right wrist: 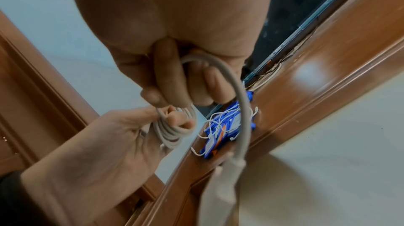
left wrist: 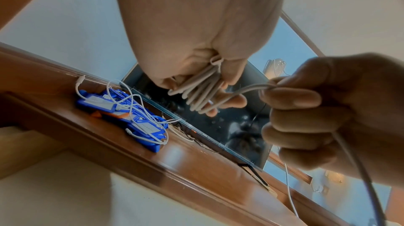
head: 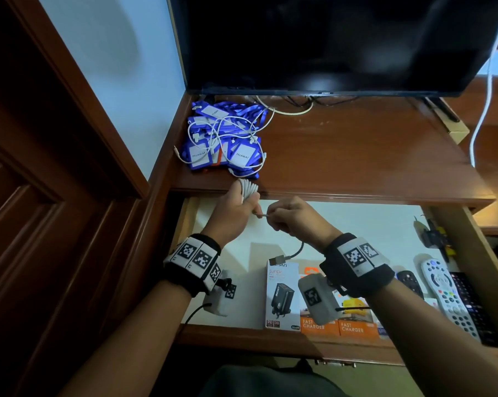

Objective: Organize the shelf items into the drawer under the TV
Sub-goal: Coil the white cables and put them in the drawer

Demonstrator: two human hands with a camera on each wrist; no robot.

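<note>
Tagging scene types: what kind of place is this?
Probably a home or guest room, at a wooden TV unit. A TV stands on the shelf; the open drawer below holds remotes and charger boxes. Visitor-style lanyards hint at an office, though.

Looked like a home room: TV [head: 328, 41] stood on a wooden shelf [head: 356, 156], panelled door [head: 27, 196] beside, remotes [head: 448, 296] in the drawer [head: 356, 224].

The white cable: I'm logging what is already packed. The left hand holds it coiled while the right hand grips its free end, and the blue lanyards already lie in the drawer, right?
Not quite. In the head view the blue lanyards lie on the shelf under the TV, not in the drawer. The rest holds: left hand holds the coiled white cable, right hand grips its free end.
</note>
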